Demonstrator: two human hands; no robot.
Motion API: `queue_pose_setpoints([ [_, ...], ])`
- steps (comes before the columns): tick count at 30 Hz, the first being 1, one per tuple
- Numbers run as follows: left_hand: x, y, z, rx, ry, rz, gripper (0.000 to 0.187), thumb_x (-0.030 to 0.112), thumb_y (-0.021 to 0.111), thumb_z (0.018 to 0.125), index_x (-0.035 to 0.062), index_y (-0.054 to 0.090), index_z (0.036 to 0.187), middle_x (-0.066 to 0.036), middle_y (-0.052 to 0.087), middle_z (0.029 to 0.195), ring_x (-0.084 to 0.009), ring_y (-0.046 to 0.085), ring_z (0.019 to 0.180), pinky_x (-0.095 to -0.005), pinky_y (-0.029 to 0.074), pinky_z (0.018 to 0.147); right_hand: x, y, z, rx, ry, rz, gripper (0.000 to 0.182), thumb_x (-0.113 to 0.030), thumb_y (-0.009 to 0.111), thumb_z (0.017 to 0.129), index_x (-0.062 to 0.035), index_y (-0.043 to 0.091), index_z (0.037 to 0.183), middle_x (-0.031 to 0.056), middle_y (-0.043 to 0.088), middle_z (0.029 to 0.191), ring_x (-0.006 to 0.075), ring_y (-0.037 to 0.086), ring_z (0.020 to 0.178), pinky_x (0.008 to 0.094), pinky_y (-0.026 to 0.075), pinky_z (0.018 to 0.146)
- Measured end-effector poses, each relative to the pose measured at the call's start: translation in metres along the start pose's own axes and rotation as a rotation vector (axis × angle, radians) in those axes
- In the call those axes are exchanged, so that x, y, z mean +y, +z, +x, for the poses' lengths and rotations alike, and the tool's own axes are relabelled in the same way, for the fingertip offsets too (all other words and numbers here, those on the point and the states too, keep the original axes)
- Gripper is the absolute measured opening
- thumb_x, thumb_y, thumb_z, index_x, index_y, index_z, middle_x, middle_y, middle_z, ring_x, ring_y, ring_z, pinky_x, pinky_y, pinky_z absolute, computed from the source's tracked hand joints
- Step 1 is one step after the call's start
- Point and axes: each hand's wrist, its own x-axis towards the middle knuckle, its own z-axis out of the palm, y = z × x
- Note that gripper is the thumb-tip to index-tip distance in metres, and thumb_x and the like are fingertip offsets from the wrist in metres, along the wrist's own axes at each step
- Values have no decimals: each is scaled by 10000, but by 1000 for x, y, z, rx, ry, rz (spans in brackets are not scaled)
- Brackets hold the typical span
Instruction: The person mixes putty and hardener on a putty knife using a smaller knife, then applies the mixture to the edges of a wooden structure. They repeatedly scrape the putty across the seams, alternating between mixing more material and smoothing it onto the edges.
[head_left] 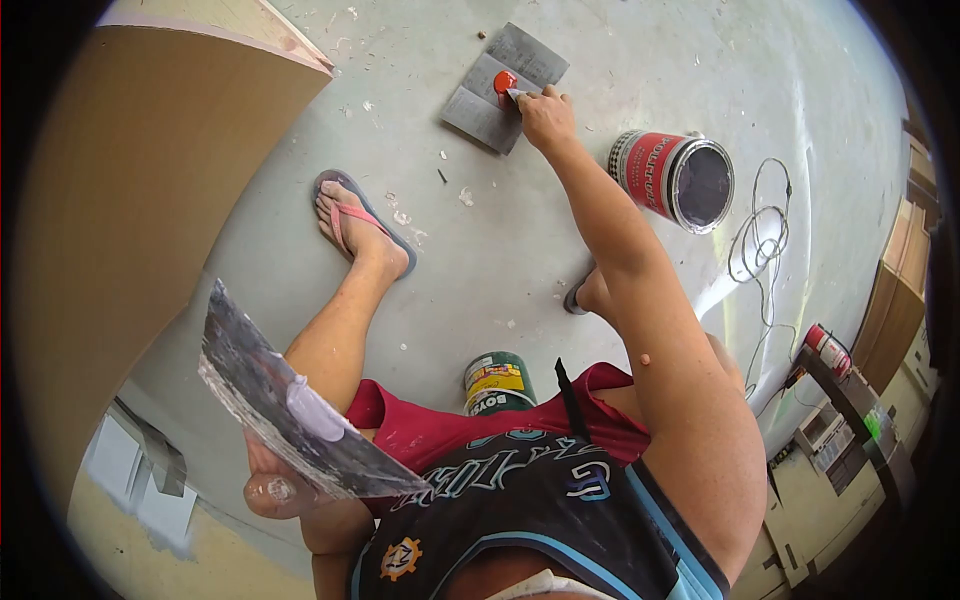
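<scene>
Grips the smeared board (268,388), probably light, stiff and slick under lavender paste (318,408), best held from beneath, over the left leg (352,305) in a curled left hand (278,484), and pinches a small pale piece (514,95) by red paste (505,81) in a nearly closed right hand (549,117).

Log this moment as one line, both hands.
left hand: holds board with lilac smear | right hand: at red blob on grey sheet | open can: nearby, on floor

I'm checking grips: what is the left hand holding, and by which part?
The left hand holds the smeared board from its underside, near the lower-left edge in view; the exact grip is hidden.
</scene>
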Motion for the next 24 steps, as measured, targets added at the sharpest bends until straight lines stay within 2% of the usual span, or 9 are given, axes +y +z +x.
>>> queue_pose_setpoints([
  [5,26,6,-58,16,31,-7,737,7,478,635,-61,236,1328,-220,429,1265,-333,465,1169,-441,383,995,-4,-17,-12,-78,-5,-10,187,-159,497,802,-161,675,856,9,662,883,197,546,970,367,405,786],
  [8,60,4,-146,30,91,-39,736,5,476,639,-58,235,1331,-215,427,1269,-331,463,1172,-442,381,998,6,-17,-13,-23,205,448,319,-98,512,767,-145,669,1041,50,678,904,210,601,889,333,460,760],
  [9,67,3,-169,22,112,-60,735,4,475,640,-57,234,1332,-214,426,1270,-330,462,1173,-442,380,999,7,-28,-14,-11,196,445,319,-98,512,767,-145,669,1041,50,678,904,210,601,889,333,460,760],
  [11,68,1,-186,31,126,-58,734,3,473,643,-54,233,1334,-211,424,1273,-329,460,1175,-442,379,1001,10,-48,-22,26,300,1033,294,-7,591,753,-60,653,1035,68,677,902,169,623,750,262,484,712],
  [12,66,1,-186,43,120,-47,734,2,472,644,-53,232,1335,-210,423,1274,-328,459,1176,-442,378,1002,13,-54,-22,11,307,1212,264,20,615,766,1,638,1027,50,656,878,95,574,795,214,458,723],
  [13,61,2,-183,58,112,-38,733,2,472,645,-52,232,1336,-208,422,1276,-328,459,1177,-442,378,1003,13,-73,-26,21,295,1209,264,20,615,766,1,638,1027,50,656,878,95,574,795,214,458,723],
  [19,37,32,-168,19,90,-69,598,-53,446,701,-4,335,1286,-130,483,1195,-245,491,1118,-374,422,948,9,-212,-76,140,-98,1345,236,33,568,801,-20,643,1019,30,664,911,89,572,833,225,450,756],
  [22,19,45,-162,39,127,-24,493,-30,454,704,-4,427,1196,-119,559,1093,-252,576,985,-396,496,847,3,-289,-118,216,-228,1190,229,25,584,809,-25,642,1025,49,663,933,118,594,863,244,464,778],
  [24,9,49,-163,-42,101,-98,437,-43,455,717,19,454,1150,-86,558,1050,-208,578,951,-345,490,842,-8,-338,-155,319,-385,1037,227,39,594,803,-43,650,1007,71,658,961,162,608,896,269,482,789],
])
